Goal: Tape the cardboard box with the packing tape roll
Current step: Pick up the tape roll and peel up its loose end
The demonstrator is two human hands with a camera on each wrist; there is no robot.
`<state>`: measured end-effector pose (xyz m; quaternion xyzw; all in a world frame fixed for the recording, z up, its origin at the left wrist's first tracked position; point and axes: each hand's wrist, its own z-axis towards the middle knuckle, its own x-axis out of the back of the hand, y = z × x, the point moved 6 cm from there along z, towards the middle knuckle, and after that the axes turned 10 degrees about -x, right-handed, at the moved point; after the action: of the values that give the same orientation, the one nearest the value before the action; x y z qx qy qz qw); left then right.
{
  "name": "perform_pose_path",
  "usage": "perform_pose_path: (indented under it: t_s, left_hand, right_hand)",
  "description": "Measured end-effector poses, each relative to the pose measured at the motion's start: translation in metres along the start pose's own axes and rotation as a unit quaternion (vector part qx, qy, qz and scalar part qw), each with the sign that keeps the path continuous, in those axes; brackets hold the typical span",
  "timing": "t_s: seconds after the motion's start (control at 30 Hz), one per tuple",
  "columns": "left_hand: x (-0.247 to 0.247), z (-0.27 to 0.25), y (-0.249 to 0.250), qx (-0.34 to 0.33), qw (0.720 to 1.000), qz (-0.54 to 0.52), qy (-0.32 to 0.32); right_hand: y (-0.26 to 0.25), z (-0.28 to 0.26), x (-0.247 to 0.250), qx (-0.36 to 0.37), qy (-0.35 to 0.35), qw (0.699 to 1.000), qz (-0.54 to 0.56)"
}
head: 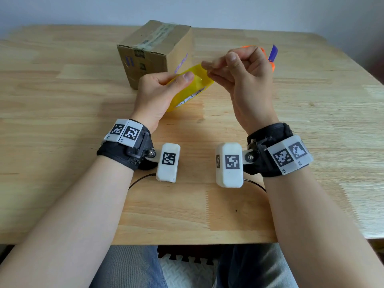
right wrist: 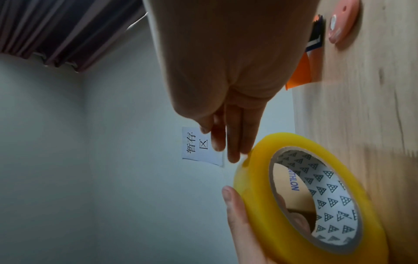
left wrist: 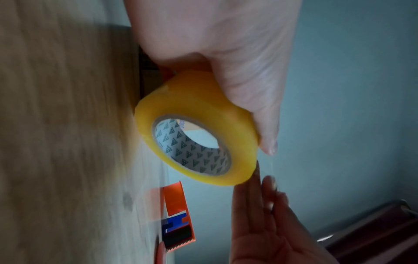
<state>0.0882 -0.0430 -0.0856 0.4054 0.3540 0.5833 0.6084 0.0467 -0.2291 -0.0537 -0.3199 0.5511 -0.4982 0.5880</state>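
A brown cardboard box (head: 153, 50) stands at the back middle of the table, with old tape along its top seam. My left hand (head: 160, 90) grips a yellow packing tape roll (head: 193, 86) just in front of the box, thumb on the roll's outer face (left wrist: 199, 125). My right hand (head: 234, 69) is raised to the right of the roll, and its thumb and fingers (right wrist: 233, 142) pinch the clear free end of the tape at the roll's (right wrist: 300, 192) upper edge. The tape strip itself is nearly invisible.
An orange tape dispenser (head: 268, 57) with a blue part lies on the wooden table (head: 62, 100) behind my right hand; its serrated blade shows in the left wrist view (left wrist: 178, 223). A small pink round object (right wrist: 341, 23) lies near it. A paper label (right wrist: 199, 146) hangs on the wall.
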Motion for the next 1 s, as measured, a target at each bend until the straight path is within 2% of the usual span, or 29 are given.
perform_pose_path:
  t_s: [0.1,0.17,0.33,0.5,0.63,0.83,1.0]
  left_hand:
    - [-0.007,-0.003,-0.004,0.006,0.998,-0.015,-0.057]
    - [-0.008,-0.004,-0.004,0.003,0.997,-0.024,-0.069]
    - [0.000,-0.002,-0.002,-0.015,1.000,0.001,-0.004]
    - [0.007,-0.001,0.003,-0.038,0.997,0.042,0.045]
    - [0.007,0.001,0.006,-0.052,0.996,0.066,0.026]
    - [-0.004,-0.003,0.003,-0.030,0.997,0.039,-0.066]
    - [-0.001,-0.002,0.006,-0.026,0.999,0.033,-0.009]
  right_hand:
    - [-0.002,0.001,0.007,-0.002,0.026,1.000,-0.012]
    - [-0.002,0.001,0.008,-0.002,0.040,0.999,-0.024]
    - [0.001,-0.002,0.005,-0.022,0.051,0.998,-0.038]
    - [0.002,-0.007,-0.005,-0.060,0.033,0.997,-0.029]
    - [0.001,-0.008,-0.004,-0.077,0.042,0.996,-0.025]
    - [-0.007,-0.006,0.010,-0.027,0.103,0.994,-0.030]
    - [-0.008,-0.009,0.007,-0.027,0.100,0.994,-0.021]
